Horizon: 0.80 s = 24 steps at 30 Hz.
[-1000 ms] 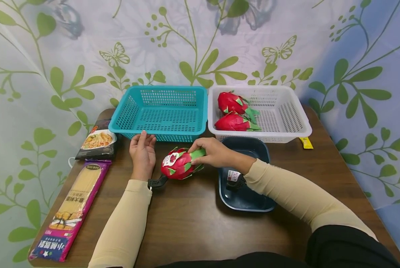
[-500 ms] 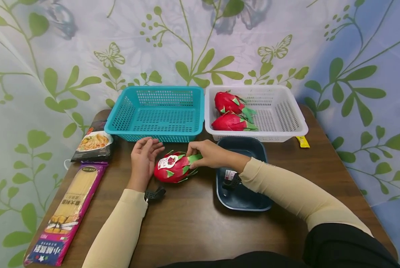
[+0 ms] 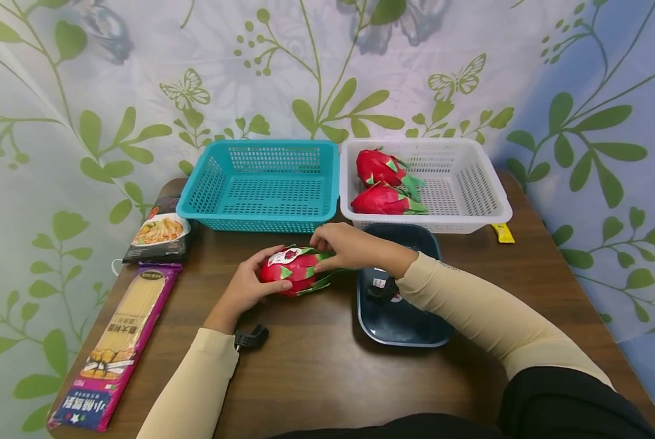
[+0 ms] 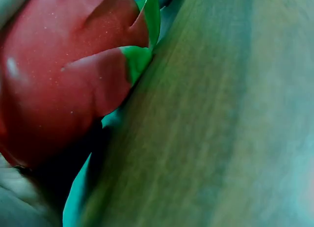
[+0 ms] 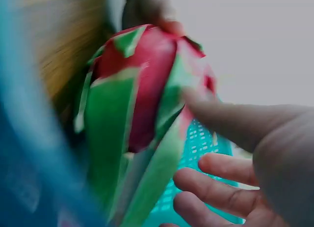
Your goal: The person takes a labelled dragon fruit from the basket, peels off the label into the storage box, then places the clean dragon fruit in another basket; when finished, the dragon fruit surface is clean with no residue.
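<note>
A red dragon fruit (image 3: 300, 274) with green leaf tips and a white sticker lies sideways low over the wooden table (image 3: 305, 366). My left hand (image 3: 246, 283) grips its rounded end, thumb on the near side and fingers on the far side. The left wrist view shows the red skin large beside the wood. At the leafy end is my right hand (image 3: 349, 247). In the right wrist view its thumb (image 5: 211, 114) overlaps the fruit's upper side, and its loosely bent fingers (image 5: 221, 187) are apart from the leaves.
A teal basket (image 3: 258, 223) stands behind the hands. Two more dragon fruits (image 3: 382, 198) lie in the white basket (image 3: 494, 207) beside it. A dark blue tray (image 3: 398, 338) sits under my right forearm. Pasta (image 3: 124, 323) and a black food packet (image 3: 159, 231) lie left; a yellow sachet (image 3: 502, 233) lies right.
My left hand has turned from upright beside the dragon fruit to gripping its rounded end. My right hand stays at the leafy end, where it pinched the leaves a second ago.
</note>
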Each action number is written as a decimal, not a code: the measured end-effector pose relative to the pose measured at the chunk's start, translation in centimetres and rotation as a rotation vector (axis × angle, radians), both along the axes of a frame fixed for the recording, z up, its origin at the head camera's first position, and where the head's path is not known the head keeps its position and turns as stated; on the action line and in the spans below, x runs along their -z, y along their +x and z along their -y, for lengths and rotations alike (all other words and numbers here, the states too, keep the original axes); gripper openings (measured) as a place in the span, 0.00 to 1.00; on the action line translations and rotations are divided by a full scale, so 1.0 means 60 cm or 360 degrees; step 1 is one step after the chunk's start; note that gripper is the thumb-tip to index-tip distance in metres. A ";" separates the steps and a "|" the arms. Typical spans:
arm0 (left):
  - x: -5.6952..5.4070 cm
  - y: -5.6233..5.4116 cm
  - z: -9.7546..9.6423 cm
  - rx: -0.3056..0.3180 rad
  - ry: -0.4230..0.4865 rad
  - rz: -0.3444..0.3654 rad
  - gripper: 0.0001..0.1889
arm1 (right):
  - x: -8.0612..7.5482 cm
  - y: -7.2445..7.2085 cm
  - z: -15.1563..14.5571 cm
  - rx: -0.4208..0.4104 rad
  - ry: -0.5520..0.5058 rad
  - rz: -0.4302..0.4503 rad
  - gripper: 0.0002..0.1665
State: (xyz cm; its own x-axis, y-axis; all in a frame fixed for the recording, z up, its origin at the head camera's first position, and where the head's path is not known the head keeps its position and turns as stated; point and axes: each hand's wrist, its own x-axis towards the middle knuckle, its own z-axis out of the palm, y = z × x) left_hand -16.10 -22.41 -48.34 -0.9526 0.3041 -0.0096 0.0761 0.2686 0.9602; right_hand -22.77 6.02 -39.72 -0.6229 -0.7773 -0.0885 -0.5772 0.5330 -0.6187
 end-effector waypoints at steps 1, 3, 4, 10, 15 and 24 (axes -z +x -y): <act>-0.001 0.001 0.001 -0.0010 -0.0005 -0.0011 0.42 | -0.003 -0.001 0.004 -0.0017 -0.0008 0.0008 0.31; -0.002 0.003 0.003 -0.0024 -0.0014 -0.0034 0.41 | -0.007 -0.001 0.018 -0.0061 -0.0019 0.0007 0.32; -0.003 0.004 0.003 -0.0024 -0.0009 -0.0043 0.41 | -0.008 -0.001 0.026 -0.0085 -0.0024 -0.0004 0.30; 0.005 0.009 -0.007 0.0015 0.0063 -0.0071 0.43 | -0.006 0.008 0.055 -0.0065 -0.0003 -0.0100 0.17; 0.006 0.010 -0.012 0.0030 0.0076 -0.0098 0.43 | -0.012 0.015 0.060 -0.0001 -0.0067 -0.0152 0.10; 0.003 0.006 -0.011 0.0036 0.0066 -0.0112 0.43 | -0.017 0.027 0.066 0.0058 -0.0195 -0.0313 0.04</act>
